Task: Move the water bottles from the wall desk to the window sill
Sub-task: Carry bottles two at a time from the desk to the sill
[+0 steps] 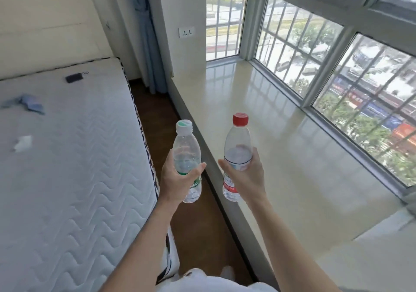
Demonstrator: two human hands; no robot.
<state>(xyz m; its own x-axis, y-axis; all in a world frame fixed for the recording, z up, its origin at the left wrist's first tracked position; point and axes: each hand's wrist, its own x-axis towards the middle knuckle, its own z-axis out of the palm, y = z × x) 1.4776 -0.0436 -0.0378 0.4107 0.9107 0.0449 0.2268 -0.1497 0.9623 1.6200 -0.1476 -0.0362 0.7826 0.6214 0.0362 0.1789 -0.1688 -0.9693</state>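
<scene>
My left hand (177, 179) grips a clear water bottle with a white and green cap (186, 147), held upright over the dark floor strip beside the sill's edge. In my right hand (247, 177) is a second clear bottle with a red cap (238, 143) and a red label, upright above the near edge of the window sill (281, 120). The sill is a long, glossy cream slab under the barred windows, and nothing stands on it. The wall desk is out of view.
A white quilted mattress (74, 156) fills the left side, with a small black object (74, 77), a blue cloth (29, 104) and a white scrap on it. A narrow brown floor strip (157, 116) runs between bed and sill. A blue curtain (148, 44) hangs at the far end.
</scene>
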